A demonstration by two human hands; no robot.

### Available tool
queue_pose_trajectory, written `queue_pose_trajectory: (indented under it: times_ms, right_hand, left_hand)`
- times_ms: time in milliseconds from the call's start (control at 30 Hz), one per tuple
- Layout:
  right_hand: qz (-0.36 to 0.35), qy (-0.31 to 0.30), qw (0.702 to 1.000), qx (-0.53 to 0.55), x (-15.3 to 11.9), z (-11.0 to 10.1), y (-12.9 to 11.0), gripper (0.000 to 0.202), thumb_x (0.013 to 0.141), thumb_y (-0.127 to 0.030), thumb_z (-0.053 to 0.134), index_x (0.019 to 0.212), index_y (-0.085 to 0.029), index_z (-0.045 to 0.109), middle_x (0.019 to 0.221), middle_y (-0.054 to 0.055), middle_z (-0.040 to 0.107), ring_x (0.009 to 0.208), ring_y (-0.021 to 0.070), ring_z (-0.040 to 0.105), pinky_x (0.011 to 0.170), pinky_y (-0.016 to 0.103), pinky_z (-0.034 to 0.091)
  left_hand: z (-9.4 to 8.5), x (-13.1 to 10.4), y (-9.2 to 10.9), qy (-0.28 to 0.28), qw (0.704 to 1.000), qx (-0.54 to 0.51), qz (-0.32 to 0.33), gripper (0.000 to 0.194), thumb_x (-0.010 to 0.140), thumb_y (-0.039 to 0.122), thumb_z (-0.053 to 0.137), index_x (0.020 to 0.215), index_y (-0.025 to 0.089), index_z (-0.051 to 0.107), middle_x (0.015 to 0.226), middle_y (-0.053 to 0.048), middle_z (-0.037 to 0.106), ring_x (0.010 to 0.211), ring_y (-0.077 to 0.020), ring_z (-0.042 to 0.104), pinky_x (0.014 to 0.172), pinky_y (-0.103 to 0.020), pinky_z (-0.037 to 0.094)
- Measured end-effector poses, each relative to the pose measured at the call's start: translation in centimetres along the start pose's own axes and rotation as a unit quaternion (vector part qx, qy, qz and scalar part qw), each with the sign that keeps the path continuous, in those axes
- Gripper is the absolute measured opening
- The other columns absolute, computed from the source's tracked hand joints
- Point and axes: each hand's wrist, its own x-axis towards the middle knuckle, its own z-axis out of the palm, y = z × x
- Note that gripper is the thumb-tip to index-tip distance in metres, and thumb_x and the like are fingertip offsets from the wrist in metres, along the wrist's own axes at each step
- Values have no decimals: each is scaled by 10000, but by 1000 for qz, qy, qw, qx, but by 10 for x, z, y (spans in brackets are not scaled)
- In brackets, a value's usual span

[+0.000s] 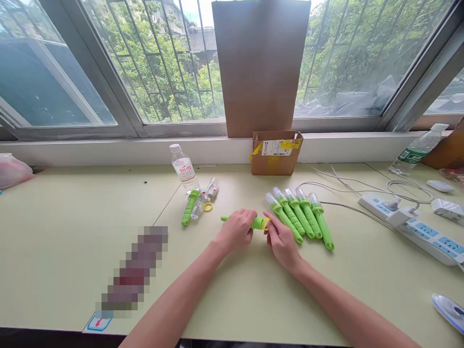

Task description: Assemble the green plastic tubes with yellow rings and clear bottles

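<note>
My left hand (237, 229) is wrapped round a green plastic handle (257, 223), which lies roughly level across the middle of the table. At the handle's right end, the fingers of my right hand (283, 243) pinch a yellow ring (266, 224); they partly cover it, so how firmly it sits there cannot be told. Just right of that hand, several green handles with clear caps (306, 212) lie side by side. To the left are a loose green handle (190, 208), a few clear plastic caps (198, 207) and another yellow ring (208, 207).
A water bottle (184, 169) stands behind the loose parts. A small cardboard box (275, 153) sits by the window wall. At right are a power strip (416, 227) with cables, a tilted bottle (416, 150) and a white-and-blue object (449, 309). A blurred item (134, 270) lies left.
</note>
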Motion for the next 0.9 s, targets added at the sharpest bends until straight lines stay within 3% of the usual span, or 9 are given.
queue_pose_trajectory:
  times_ms: [300, 533, 700, 900]
  right_hand:
    - [-31, -31, 998, -50, 1, -1, 5, 448, 934, -348, 339, 1314, -176, 502, 694, 15, 571, 580, 147, 508, 547, 269, 425]
    - [-38, -39, 997, -55, 0, -2, 2, 467, 929, -312, 329, 1340, -143, 473, 688, 21, 570, 599, 159, 532, 564, 280, 439]
    - [-55, -43, 996, -64, 0, -2, 4, 485, 890, -262, 373, 1346, -123, 464, 664, 13, 556, 591, 160, 512, 560, 288, 442]
    - [-59, -57, 996, -27, -2, -3, 5, 474, 905, -265, 369, 1354, -140, 454, 609, -10, 513, 553, 142, 468, 523, 270, 418]
  left_hand:
    - [5, -1, 0, 29, 998, -12, 49, 276, 655, 69, 432, 905, 184, 446, 831, -55, 569, 742, -212, 499, 631, -322, 380]
    - [-5, -3, 2, 46, 994, -51, 88, 194, 755, 254, 440, 934, 183, 460, 812, -48, 541, 721, -208, 471, 665, -331, 387]
    - [4, -1, 7, 89, 994, -51, 45, 335, 839, 510, 426, 854, 179, 476, 746, -43, 532, 671, -196, 472, 601, -310, 363]
    - [5, -2, 10, 101, 993, -57, 24, 252, 844, 430, 441, 804, 183, 468, 685, -23, 508, 626, -177, 454, 561, -288, 331]
